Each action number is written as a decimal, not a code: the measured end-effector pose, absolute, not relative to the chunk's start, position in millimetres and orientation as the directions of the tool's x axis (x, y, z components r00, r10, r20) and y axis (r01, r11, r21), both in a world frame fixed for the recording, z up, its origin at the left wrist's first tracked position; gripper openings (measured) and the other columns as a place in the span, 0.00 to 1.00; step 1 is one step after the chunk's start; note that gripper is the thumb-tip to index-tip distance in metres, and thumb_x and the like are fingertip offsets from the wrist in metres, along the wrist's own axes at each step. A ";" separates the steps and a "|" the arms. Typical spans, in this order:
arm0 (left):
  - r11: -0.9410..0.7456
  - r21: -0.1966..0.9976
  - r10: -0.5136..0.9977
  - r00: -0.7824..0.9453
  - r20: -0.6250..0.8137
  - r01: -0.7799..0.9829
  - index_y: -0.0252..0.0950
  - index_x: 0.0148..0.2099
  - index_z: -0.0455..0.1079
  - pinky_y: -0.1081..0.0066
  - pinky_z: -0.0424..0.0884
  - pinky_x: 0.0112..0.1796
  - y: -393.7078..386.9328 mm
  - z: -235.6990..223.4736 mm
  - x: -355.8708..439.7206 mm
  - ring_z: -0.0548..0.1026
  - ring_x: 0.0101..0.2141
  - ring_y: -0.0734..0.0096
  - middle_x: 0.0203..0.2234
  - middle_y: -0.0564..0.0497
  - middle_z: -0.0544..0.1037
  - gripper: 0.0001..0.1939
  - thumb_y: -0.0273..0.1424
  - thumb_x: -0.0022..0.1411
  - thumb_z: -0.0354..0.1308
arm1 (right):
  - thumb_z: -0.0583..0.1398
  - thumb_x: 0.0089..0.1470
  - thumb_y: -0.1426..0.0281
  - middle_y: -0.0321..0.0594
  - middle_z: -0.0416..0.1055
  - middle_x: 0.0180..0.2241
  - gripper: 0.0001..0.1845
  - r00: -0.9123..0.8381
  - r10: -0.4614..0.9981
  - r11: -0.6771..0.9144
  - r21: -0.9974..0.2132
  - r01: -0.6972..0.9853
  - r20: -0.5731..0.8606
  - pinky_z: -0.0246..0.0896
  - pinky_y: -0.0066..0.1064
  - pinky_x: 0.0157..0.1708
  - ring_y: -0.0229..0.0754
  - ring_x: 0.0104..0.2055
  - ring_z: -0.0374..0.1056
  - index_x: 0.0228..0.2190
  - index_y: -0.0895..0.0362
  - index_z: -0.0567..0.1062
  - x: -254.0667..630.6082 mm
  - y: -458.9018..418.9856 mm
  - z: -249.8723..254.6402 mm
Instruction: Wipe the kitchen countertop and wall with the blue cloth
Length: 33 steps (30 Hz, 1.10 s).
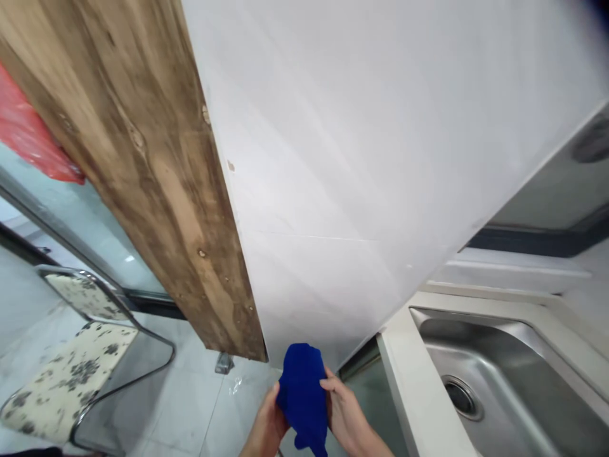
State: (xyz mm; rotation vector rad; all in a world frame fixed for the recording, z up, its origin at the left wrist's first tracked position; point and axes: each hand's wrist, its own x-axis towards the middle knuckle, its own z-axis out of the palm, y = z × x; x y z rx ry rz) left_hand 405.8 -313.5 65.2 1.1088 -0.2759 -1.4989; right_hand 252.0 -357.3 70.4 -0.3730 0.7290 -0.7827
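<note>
Between my two hands at the bottom centre is a solid blue, soft-looking cloth (303, 393), bunched into an oval with a narrow lower end. My left hand (271, 416) grips its left edge, thumb up along the side. On the other side my right hand (340, 403) pinches the right edge, thumb in front and the other fingers mostly hidden behind. The cloth hangs above the tiled floor, just in front of the foot of the white wall (333, 158).
A steel sink (499, 355) in a white counter (404, 381) stands at the right. A wood-grained panel (162, 158) edges the wall on the left. A flower-patterned metal chair (80, 355) is at lower left, below a red plastic bag (33, 133).
</note>
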 end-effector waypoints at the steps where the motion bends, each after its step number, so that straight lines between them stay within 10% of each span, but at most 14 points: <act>1: -0.279 0.714 -0.864 0.157 -0.478 0.642 0.39 0.52 0.72 0.51 0.72 0.54 -308.2 60.0 407.2 0.74 0.51 0.56 0.52 0.44 0.76 0.20 0.45 0.63 0.59 | 0.64 0.44 0.65 0.36 0.78 0.43 0.25 0.504 -0.734 0.677 -0.557 0.482 -0.456 0.62 0.38 0.53 0.49 0.52 0.69 0.47 0.50 0.75 255.3 -354.8 67.5; 6: -0.291 0.778 -0.829 0.259 -0.496 0.558 0.35 0.50 0.76 0.54 0.68 0.55 -288.4 45.8 421.8 0.77 0.48 0.48 0.41 0.41 0.83 0.32 0.46 0.45 0.73 | 0.64 0.44 0.65 0.39 0.77 0.46 0.28 0.562 -0.715 0.662 -0.661 0.353 -0.416 0.61 0.40 0.53 0.49 0.50 0.69 0.50 0.52 0.73 259.2 -349.0 57.5; 13: -0.266 0.878 -0.749 0.488 -0.447 0.397 0.35 0.41 0.76 0.65 0.74 0.42 -272.8 66.3 435.3 0.78 0.39 0.58 0.32 0.49 0.82 0.24 0.45 0.46 0.72 | 0.71 0.36 0.60 0.41 0.74 0.48 0.34 0.473 -0.820 0.460 -0.862 0.212 -0.321 0.58 0.43 0.57 0.53 0.54 0.66 0.47 0.51 0.72 254.4 -357.9 56.5; 20: -0.094 0.789 -0.533 0.638 -0.555 0.608 0.35 0.38 0.75 0.65 0.74 0.36 -284.6 85.5 422.1 0.79 0.32 0.62 0.30 0.50 0.82 0.21 0.40 0.44 0.71 | 0.71 0.38 0.55 0.42 0.72 0.50 0.35 0.598 -0.748 0.477 -0.860 0.183 -0.288 0.62 0.39 0.54 0.50 0.53 0.67 0.48 0.51 0.72 252.8 -354.6 62.1; 26: -0.042 0.597 -0.469 0.512 -0.720 0.801 0.32 0.37 0.77 0.58 0.78 0.41 -283.2 120.0 426.0 0.81 0.35 0.55 0.32 0.40 0.84 0.13 0.35 0.52 0.62 | 0.64 0.46 0.54 0.34 0.70 0.28 0.22 0.594 -0.754 0.425 -0.897 0.118 -0.280 0.58 0.32 0.28 0.36 0.24 0.62 0.40 0.53 0.75 249.0 -357.8 51.1; 33: -0.088 0.806 -0.481 0.684 -0.549 0.585 0.34 0.39 0.75 0.69 0.75 0.30 -285.9 129.1 432.8 0.79 0.29 0.64 0.29 0.46 0.82 0.15 0.35 0.49 0.65 | 0.63 0.44 0.50 0.44 0.75 0.44 0.26 0.523 -0.734 0.579 -0.802 0.150 -0.432 0.64 0.37 0.37 0.44 0.35 0.73 0.40 0.54 0.75 248.3 -360.0 39.6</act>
